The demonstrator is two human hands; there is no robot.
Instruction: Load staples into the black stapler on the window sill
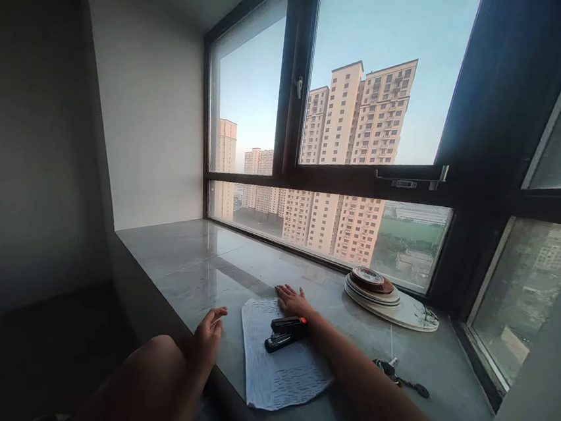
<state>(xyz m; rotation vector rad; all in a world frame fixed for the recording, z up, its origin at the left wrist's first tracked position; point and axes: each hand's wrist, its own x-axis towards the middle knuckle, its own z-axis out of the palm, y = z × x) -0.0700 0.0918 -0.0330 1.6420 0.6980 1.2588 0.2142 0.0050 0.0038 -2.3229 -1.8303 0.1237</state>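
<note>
On the grey stone sill lies a light cloth-like sheet (291, 371) covered with rows of short dark marks. A black stapler (283, 336) with a red-orange spot at one end rests on the sheet, beside my right forearm. My right hand (293, 300) lies flat at the sheet's far edge, palm down, fingers stretched out and holding nothing. To the left of the sheet, my left hand (210, 330) is raised near the sill's front edge, fingers apart and nothing in them. My right forearm covers part of the sheet's right side.
Several stacked plates (371, 288) sit on a larger oval board (414, 313) by the window. A bunch of keys (400, 377) lies to the right of my forearm. The sill (175, 254) runs along the dark window frame (277, 179) and ends at a white wall (152, 117).
</note>
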